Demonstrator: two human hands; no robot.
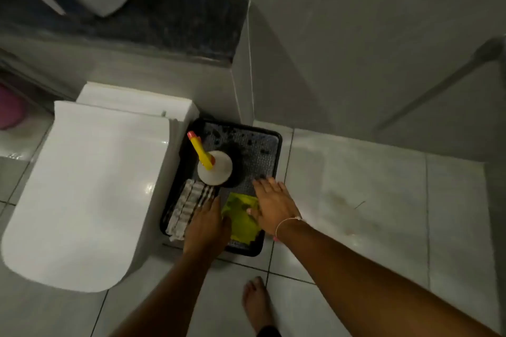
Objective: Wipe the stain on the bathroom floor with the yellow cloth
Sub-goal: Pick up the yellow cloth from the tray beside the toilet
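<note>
On the tiled bathroom floor (369, 227), nearest the camera, a bare foot (256, 306) stands on a grout line, just near of the black tray (276, 145); both forearms reach far over the foot toward that tray. The tray sits on the floor between the white toilet (87, 194) on the left and open tiles on the right; its near half holds the yellow cloth (241, 216), crumpled, and to the left of it a folded striped cloth (189, 205) in grey and white; its far half holds a white spray bottle (216, 168) with a yellow and red trigger head, standing upright on the patterned tray bottom.

The left hand (206, 230) lies palm down over the near left of the tray, its fingers stretched between the striped cloth and the yellow cloth, its thumb side touching the yellow cloth's left edge; it grips nothing that shows. The right hand (273, 208), a thin bracelet at its wrist, is spread wide and flat over the right part of the yellow cloth, thumb resting on the fabric, fingers pointing far toward the bottle; it presses rather than closes on the cloth.

To the right of the tray, well apart from the cloth, a brownish stain (342, 205) marks a pale tile. Farther off, a grey wall corner with a dark recessed ledge (178, 22) rises behind the tray.
</note>
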